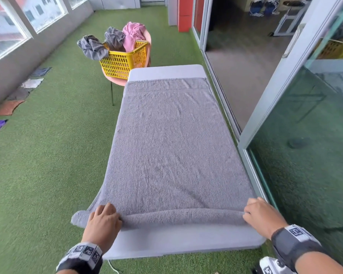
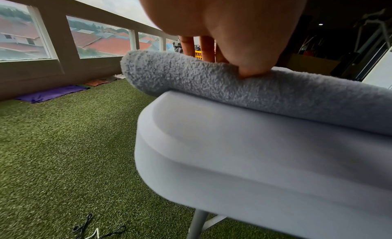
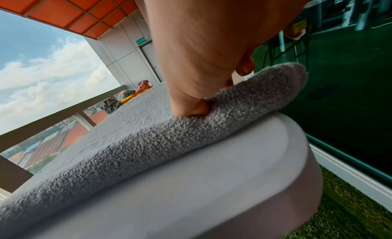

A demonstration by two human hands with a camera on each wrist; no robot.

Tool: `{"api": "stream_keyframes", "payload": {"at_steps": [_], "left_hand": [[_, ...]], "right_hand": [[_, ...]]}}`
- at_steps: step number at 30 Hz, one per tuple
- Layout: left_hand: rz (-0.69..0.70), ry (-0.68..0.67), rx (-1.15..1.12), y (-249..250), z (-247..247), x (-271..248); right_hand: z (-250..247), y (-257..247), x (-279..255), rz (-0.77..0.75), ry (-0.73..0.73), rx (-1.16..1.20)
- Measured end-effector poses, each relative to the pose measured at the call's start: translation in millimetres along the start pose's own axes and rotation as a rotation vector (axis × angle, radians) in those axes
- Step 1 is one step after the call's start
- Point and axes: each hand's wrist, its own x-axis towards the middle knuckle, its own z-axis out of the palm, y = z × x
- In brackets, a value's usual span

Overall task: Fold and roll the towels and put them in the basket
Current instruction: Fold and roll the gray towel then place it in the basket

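Observation:
A long grey towel (image 1: 166, 139) lies flat along a narrow white table (image 1: 186, 244), its near end turned over into a thin roll (image 1: 182, 215). My left hand (image 1: 104, 216) grips the roll's left end, fingers curled over the top and thumb pressed into it (image 2: 248, 73). My right hand (image 1: 259, 214) grips the roll's right end (image 3: 265, 90) at the table's corner, thumb tucked against the fold. A yellow basket (image 1: 125, 60) sits on a pink chair beyond the table's far left corner, holding grey and pink towels (image 1: 133, 34).
Green artificial turf (image 1: 48, 155) surrounds the table. Sliding glass doors (image 1: 305, 145) stand close along the right side. Several cloths (image 1: 12, 99) lie on the floor by the left wall under the windows. A cable (image 2: 91, 229) lies on the turf near the table leg.

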Motion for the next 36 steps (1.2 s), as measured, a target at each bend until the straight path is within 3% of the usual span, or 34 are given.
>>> {"api": "stream_keyframes", "payload": {"at_steps": [7,12,18,29,36], "left_hand": [[-0.009,0.063,-0.090,3.4,-4.6,2.5],[0.024,0.141,-0.235,-0.2,0.3,1.6],[0.042,0.004,-0.147,-9.1,-0.4,-2.2],[-0.003,0.044,0.020,-4.7,-0.3,-4.6],[-0.028,0.089,-0.215,-6.0,-0.2,0.0]], "right_hand": [[9.7,0.8,3.3,0.042,0.147,0.046],[21.0,4.4,-8.0,0.024,0.105,-0.067],[9.2,-3.5,-17.9,-0.005,0.033,-0.065],[4.4,-2.5,-3.0,0.058,0.050,0.070],[5.3,-2.1,-3.2,0.023,0.141,0.093]]}}
